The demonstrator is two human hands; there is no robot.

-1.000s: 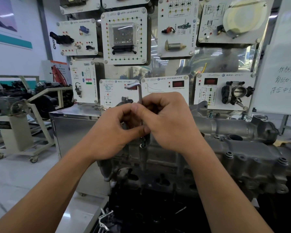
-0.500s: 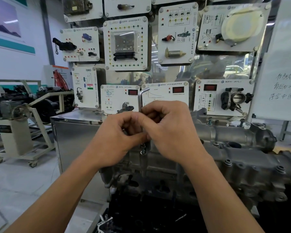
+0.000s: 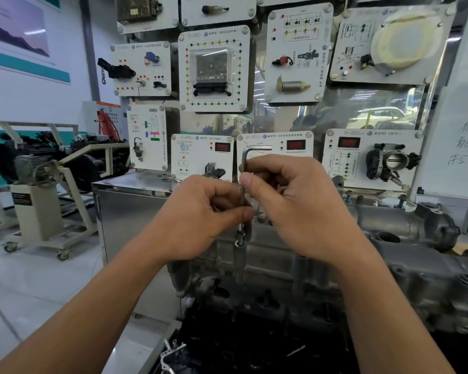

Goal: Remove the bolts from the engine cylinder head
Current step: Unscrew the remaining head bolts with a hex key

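Both hands pinch an upright hex key: the left hand low on its shaft, the right hand higher. Its tip sits in a bolt at the left end of the cylinder head. Behind the head stand a steel cabinet and a wall of training panels. An engine stand is on the floor, well to the left of the head.

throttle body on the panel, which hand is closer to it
Right. The right hand holds the hex key below and left of the throttle body; the left hand sits farther left, across the key.
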